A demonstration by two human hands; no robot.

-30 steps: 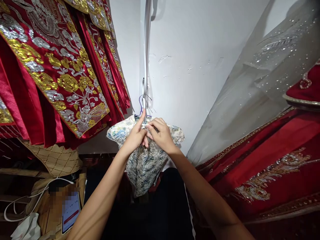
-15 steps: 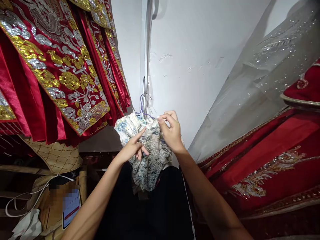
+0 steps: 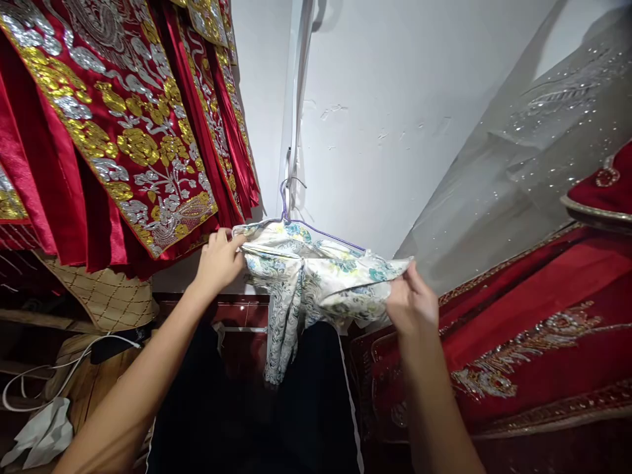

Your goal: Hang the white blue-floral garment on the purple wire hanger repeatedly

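A floral-patterned garment [image 3: 340, 273], white with blue, green and grey, hangs on a thin purple hanger [image 3: 326, 234]. My left hand [image 3: 220, 260] pinches the garment's left edge near the shoulder. At the other side, my right hand [image 3: 415, 303] grips the opposite edge, drawn out to a point between thumb and fingers. The cloth is spread between both hands, and its lower part drops in folds in front of my dark trousers. One end of the hanger is out of its opening, with the purple wire showing above the cloth on the right.
Red costumes with gold and silver embroidery [image 3: 143, 151] hang at the left. A sheer sparkly white fabric [image 3: 494, 171] and a red beaded garment [image 3: 533, 316] are at the right. A white cable [image 3: 74, 362] and crumpled paper [image 3: 44, 434] lie on wooden furniture lower left.
My hands have moved apart, left and right, each now gripping an edge of the garment. Bunched before, the cloth is now stretched wide, and more of the purple hanger shows.
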